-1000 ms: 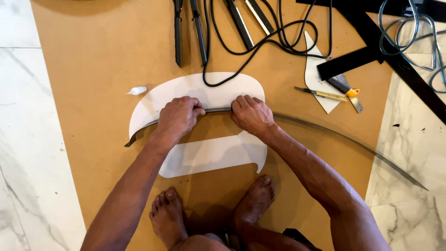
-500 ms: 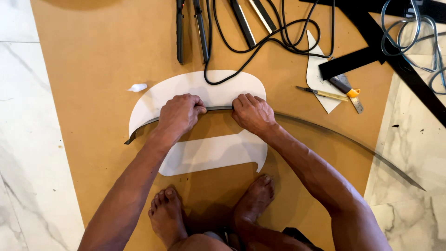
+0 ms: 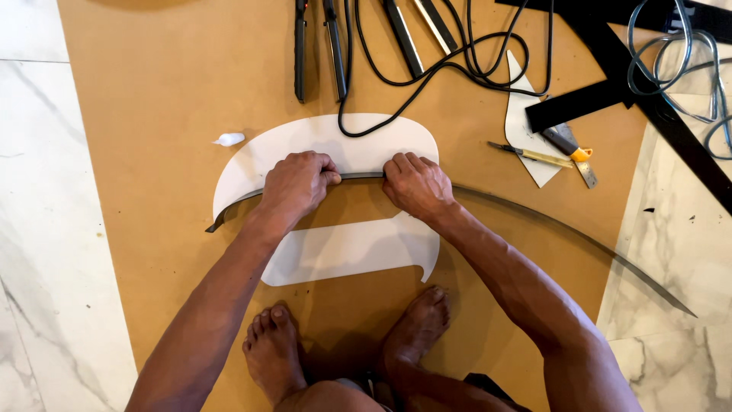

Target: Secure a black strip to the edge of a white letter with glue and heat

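My left hand [image 3: 293, 185] and right hand [image 3: 415, 185] both clamp a thin, dark, curved metal strip [image 3: 549, 221], apparently along the edge of a white template [image 3: 358, 141] on brown board [image 3: 152, 114]. The strip arcs right onto the marble floor [image 3: 671, 336].

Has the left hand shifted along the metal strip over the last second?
No. The left hand grips the metal strip at the same spot on the white template, just as close to the small white blob.
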